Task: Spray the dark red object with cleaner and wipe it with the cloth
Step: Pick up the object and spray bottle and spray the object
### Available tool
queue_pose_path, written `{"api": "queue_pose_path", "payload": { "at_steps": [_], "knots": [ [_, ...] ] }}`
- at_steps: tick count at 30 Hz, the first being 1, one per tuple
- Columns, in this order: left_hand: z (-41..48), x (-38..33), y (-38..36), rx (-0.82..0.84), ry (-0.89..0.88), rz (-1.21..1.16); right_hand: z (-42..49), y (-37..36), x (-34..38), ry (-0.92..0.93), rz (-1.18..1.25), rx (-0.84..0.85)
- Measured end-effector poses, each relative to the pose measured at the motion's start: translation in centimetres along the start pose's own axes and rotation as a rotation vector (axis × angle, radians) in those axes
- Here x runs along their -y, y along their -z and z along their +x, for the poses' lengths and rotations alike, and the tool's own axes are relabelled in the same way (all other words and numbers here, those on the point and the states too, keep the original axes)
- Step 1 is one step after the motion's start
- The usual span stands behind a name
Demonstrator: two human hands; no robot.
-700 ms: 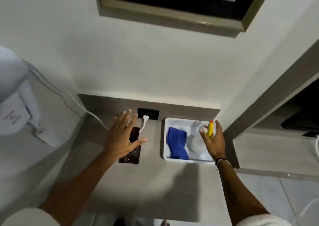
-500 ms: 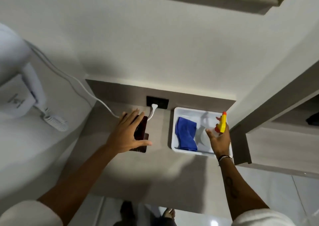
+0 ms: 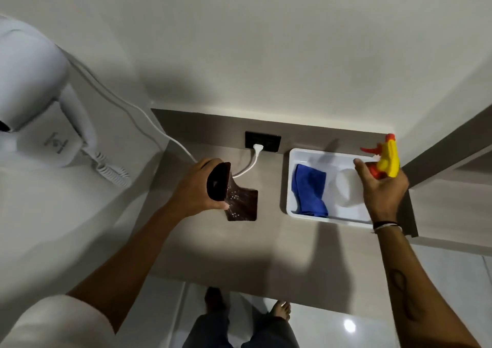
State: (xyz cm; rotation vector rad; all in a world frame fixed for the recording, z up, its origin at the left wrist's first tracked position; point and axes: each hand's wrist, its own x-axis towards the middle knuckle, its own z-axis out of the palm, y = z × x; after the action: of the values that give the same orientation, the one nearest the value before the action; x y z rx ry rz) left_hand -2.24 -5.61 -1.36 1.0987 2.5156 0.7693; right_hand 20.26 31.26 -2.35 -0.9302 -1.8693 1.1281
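Note:
My left hand (image 3: pixel 195 188) grips the upper end of the dark red object (image 3: pixel 241 204), a flat glossy piece speckled with small bright dots, and tilts that end up off the grey counter (image 3: pixel 213 244) while its lower edge rests there. My right hand (image 3: pixel 380 188) holds the spray bottle (image 3: pixel 387 158), with a yellow and orange trigger head and a white body, above the right side of the white tray (image 3: pixel 290 185). The nozzle points left. A folded blue cloth (image 3: pixel 310 188) lies in the tray's left half.
A black wall socket (image 3: pixel 271 141) with a white plug and cable sits behind the object. A white wall-mounted hair dryer (image 3: pixel 29 81) with a coiled cord hangs at the left. A wooden panel borders the counter on the right. My feet and a tiled floor show below the counter edge.
My left hand closed on the dark red object and lifted its upper end off the counter. My right hand raised the spray bottle out of the tray.

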Motion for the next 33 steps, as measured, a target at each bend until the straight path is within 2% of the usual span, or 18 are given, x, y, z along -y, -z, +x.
{"api": "queue_pose_path", "payload": {
  "at_steps": [5,12,15,19,23,33],
  "knots": [
    [-1.8,4.2,1.2,-0.036,-0.009,-0.193,-6.5,-1.1,5.8,0.03,0.167,0.156],
    [-2.5,8.1,1.6,-0.024,-0.016,-0.322,-16.2,-7.1,8.8,-0.275,0.358,0.654],
    [-2.3,8.2,1.7,0.005,-0.043,-0.331,-17.5,-10.6,8.0,-0.292,0.353,0.81],
    [-2.0,8.1,1.7,0.006,-0.079,-0.314,-17.9,-14.5,7.7,-0.255,0.271,0.861],
    [-2.0,8.3,1.5,-0.01,-0.084,-0.266,-17.3,-16.5,7.2,-0.138,0.129,0.915],
    [-2.0,8.4,1.3,-0.018,-0.075,-0.261,-16.5,-15.1,6.3,-0.039,-0.073,0.889]
  ]
}}
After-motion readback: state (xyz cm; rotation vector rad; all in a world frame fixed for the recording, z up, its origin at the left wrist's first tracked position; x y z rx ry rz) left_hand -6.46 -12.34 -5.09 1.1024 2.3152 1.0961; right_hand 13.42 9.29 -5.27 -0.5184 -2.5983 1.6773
